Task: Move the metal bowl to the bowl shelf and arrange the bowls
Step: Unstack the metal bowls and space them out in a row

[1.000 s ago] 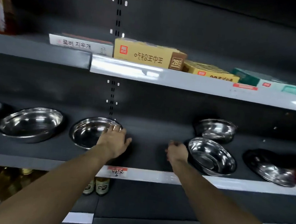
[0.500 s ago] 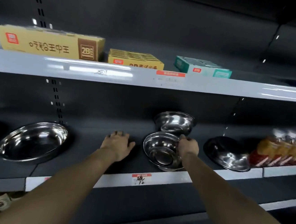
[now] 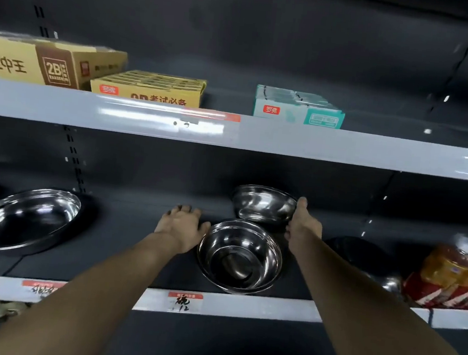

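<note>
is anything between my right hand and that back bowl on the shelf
Nothing visible is in the way. The right hand is already at the right side of the back bowl, with the thumb up by its rim. The front bowl sits nearer you and lower, beside the left hand, not between the right hand and the back bowl.

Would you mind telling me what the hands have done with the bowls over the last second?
The right hand left the front bowl, which it gripped at the rim half a second ago, and reached back to the rear bowl, its fingers now at that bowl's right rim. The left hand left the wide bowl and rests open beside the front bowl. The bowls stay upright.
</note>
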### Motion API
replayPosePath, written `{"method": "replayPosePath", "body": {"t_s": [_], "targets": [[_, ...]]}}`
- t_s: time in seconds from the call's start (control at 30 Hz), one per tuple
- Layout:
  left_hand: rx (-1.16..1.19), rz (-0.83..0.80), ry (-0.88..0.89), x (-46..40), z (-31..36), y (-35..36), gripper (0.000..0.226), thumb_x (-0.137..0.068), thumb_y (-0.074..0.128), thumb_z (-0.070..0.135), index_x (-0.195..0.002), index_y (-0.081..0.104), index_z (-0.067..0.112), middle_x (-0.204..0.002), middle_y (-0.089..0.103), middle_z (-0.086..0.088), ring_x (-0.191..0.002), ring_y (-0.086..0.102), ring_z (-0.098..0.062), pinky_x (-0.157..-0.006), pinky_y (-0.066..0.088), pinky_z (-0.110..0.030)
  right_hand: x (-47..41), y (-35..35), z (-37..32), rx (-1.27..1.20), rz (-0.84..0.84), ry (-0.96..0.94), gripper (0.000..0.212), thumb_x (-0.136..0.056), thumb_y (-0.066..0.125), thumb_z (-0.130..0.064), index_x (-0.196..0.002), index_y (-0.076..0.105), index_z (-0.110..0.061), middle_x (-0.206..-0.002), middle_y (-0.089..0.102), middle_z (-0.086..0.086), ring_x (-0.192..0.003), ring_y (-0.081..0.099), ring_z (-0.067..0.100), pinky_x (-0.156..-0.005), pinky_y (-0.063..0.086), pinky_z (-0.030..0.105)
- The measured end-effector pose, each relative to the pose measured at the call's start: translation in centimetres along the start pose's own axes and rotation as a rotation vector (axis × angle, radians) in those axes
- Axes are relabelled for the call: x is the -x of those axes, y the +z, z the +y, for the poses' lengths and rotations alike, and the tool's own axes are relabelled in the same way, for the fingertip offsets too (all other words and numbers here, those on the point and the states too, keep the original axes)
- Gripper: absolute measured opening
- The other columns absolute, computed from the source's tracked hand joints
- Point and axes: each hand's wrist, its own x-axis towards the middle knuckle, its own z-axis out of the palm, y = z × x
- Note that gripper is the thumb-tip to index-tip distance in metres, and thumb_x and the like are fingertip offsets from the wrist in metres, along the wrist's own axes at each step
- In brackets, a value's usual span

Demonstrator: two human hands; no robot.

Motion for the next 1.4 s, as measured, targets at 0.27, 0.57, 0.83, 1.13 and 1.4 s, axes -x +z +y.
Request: {"method": "replayPosePath", "body": {"t_s": [0.27, 0.57, 0.83, 1.13, 1.4], "targets": [[-0.018, -0.011, -0.090, -1.1, -0.4, 0.2, 0.060, -0.100, 0.033, 0.052, -0.152, 0.033, 0.020, -0.154, 0.038, -0.009, -0.143, 0.032, -0.029, -0.118, 0.027, -0.041, -2.2, 1.6, -2.2, -0.168, -0.161, 0.235, 0.055, -0.079, 0.066, -0.064, -0.109, 0.066, -0.017, -0.108, 0.063, 0.005, -0.072, 0.053, 0.019, -0.050, 0.044, 0.029], [-0.019, -0.014, -0.088, -1.1, -0.6, -0.4, 0.058, -0.101, 0.033, 0.051, -0.150, 0.036, 0.020, -0.151, 0.042, -0.008, -0.141, 0.034, -0.028, -0.116, 0.028, -0.041, -2.9, 0.1, -1.7, -0.107, -0.053, 0.082, 0.032, -0.096, 0.054, -0.032, -0.095, 0.061, -0.001, -0.066, 0.060, 0.010, -0.053, 0.062, 0.019, -0.061, 0.059, 0.030], [-0.024, 0.004, -0.034, 0.4, -0.6, -1.2, 0.056, -0.103, 0.026, 0.049, -0.149, 0.037, 0.019, -0.150, 0.044, -0.009, -0.140, 0.037, -0.029, -0.115, 0.030, -0.042, -0.7, -1.3, -1.1, -0.104, 0.044, -0.081, 0.032, -0.092, 0.051, -0.028, -0.069, 0.057, -0.006, -0.034, 0.058, -0.005, -0.036, 0.063, 0.009, -0.064, 0.058, 0.027], [-0.011, 0.034, 0.011, 2.8, -1.8, -1.7, 0.054, -0.104, 0.023, 0.042, -0.150, 0.038, 0.018, -0.152, 0.041, -0.009, -0.141, 0.035, -0.029, -0.117, 0.027, -0.042, 4.3, -1.7, 2.2, -0.300, -0.089, -0.177, 0.010, -0.093, 0.052, -0.007, -0.093, 0.058, 0.001, -0.064, 0.066, 0.012, -0.039, 0.063, 0.014, -0.064, 0.062, 0.035], [-0.003, -0.004, 0.057, 5.0, -2.7, -1.1, 0.054, -0.104, 0.024, 0.038, -0.153, 0.031, 0.018, -0.155, 0.036, -0.010, -0.144, 0.031, -0.030, -0.118, 0.026, -0.043, 6.9, -3.0, 5.3, -0.219, -0.127, -0.157, 0.020, -0.094, 0.056, -0.008, -0.109, 0.064, 0.002, -0.068, 0.069, 0.015, -0.053, 0.068, 0.021, -0.076, 0.063, 0.041]]}}
